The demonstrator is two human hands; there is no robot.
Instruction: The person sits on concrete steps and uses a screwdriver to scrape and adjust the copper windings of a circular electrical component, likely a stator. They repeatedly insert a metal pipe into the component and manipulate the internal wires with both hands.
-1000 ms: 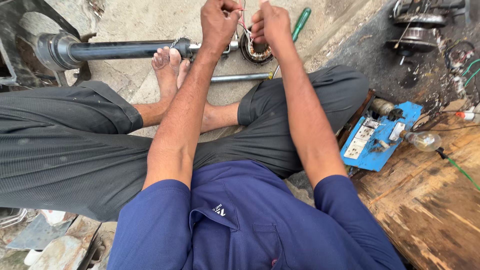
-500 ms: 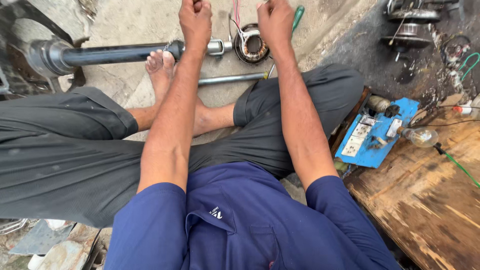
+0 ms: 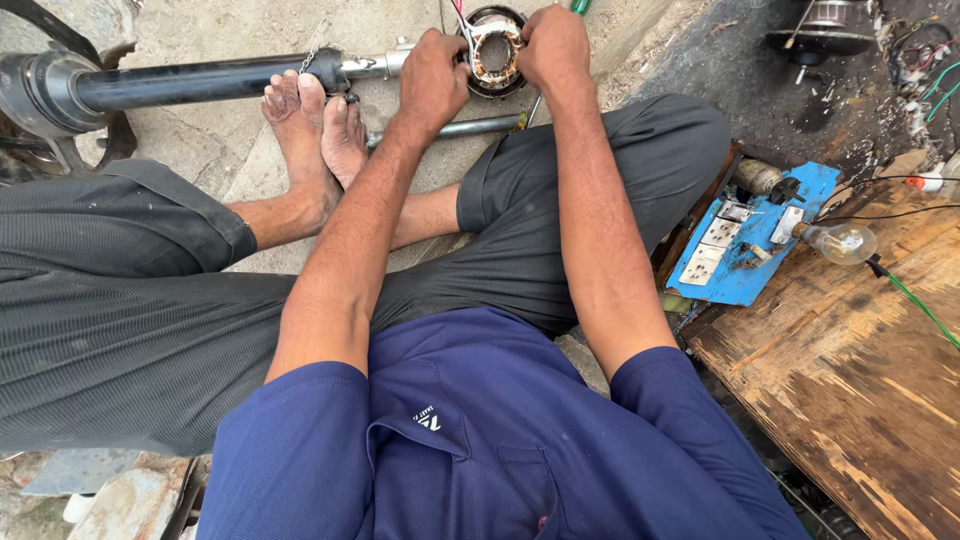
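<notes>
Copper-wound round stator (image 3: 494,52) gripped by both hands.

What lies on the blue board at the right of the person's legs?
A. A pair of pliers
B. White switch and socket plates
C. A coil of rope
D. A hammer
B: the blue board carries white switch and socket plates, with a clear bulb at its edge.

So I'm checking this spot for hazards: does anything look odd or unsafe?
Yes. A bare bulb lies loose on the wooden board, wired to a blue switchboard propped askew. Both hands grip the wound coil ring.
</notes>
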